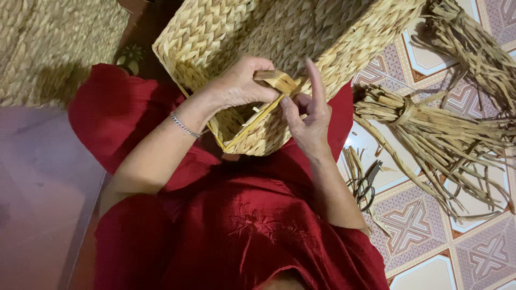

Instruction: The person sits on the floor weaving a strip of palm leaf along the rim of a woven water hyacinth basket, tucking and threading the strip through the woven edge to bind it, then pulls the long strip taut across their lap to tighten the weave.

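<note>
Head view shows a woven straw basket (279, 48) resting on the lap of a person in red. The left hand (239, 83) pinches a flat straw strand (277, 80) at the basket's rim; the right hand (309, 115) grips the same strand, forefinger raised. Bundled straw (430, 129) lies on the tiled floor (430, 268).

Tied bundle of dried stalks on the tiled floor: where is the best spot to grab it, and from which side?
Probably at the wrapped band of the bundle, coming from above. There the stalks are cinched into the narrowest part; toward the far end they splay loose across the floor.
</note>
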